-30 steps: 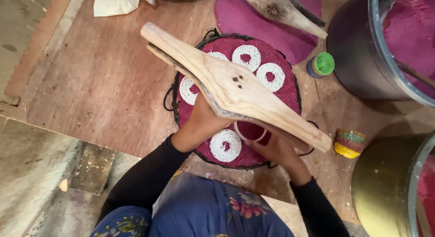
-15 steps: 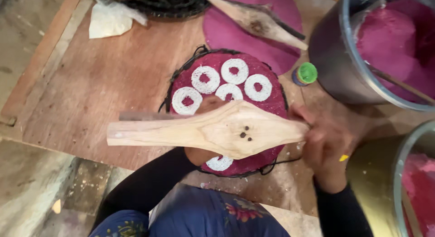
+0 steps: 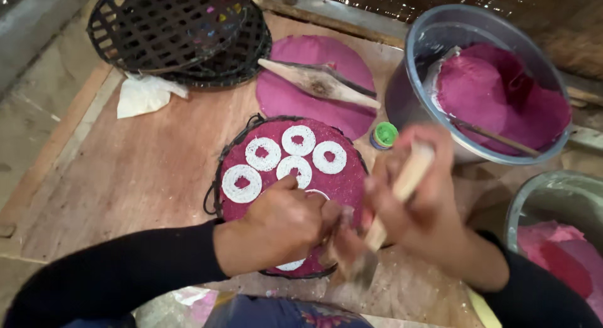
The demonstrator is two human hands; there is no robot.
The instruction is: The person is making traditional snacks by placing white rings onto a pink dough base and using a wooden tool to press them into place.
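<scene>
Over magenta round tray [image 3: 339, 183]: left hand [image 3: 286, 224] closed, contents unclear; right hand [image 3: 421, 202] grips wooden stick [image 3: 402, 183].

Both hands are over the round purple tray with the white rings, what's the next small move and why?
Probably bring the wooden tool in the right hand down beside the left hand at the near edge of the tray. The left hand rests on a partly covered ring there, while five rings farther back lie finished and untouched.

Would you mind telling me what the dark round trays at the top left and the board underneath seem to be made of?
Dark round trays: apparently woven bamboo or cane strips, matte black, open lattice. Board: probably plywood, unfinished, reddish-brown, visible grain and stains.
</scene>
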